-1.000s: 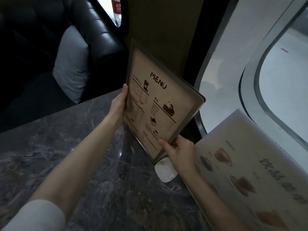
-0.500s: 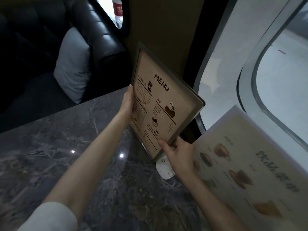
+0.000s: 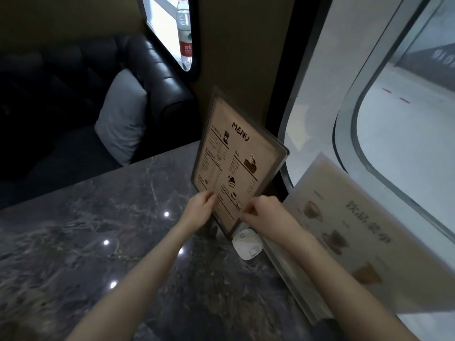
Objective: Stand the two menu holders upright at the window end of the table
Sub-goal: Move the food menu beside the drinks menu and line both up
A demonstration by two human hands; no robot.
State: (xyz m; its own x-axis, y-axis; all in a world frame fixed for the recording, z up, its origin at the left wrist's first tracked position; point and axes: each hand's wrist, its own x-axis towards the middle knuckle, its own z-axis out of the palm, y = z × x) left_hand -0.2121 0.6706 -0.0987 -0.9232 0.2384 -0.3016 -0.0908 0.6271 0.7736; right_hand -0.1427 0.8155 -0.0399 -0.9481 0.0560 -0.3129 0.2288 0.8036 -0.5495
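A brown menu holder [image 3: 236, 153] headed "MENU" stands upright at the far end of the dark marble table [image 3: 103, 242], leaning back near the wall beside the window. My left hand [image 3: 199, 210] pinches its lower left edge. My right hand [image 3: 263, 212] pinches its lower right edge. A second, paler menu holder [image 3: 357, 232] with drink pictures stands upright along the window on the right, behind my right forearm.
A small white square device [image 3: 247, 243] lies on the table just below the brown menu. A black leather sofa [image 3: 157, 77] with a grey cushion [image 3: 123, 116] is beyond the table's left end. A water bottle [image 3: 184, 33] stands on the far window ledge.
My left hand has slid from the menu's upper left edge down to its lower left edge. The menu now stands further back and straighter. The view has tilted down.
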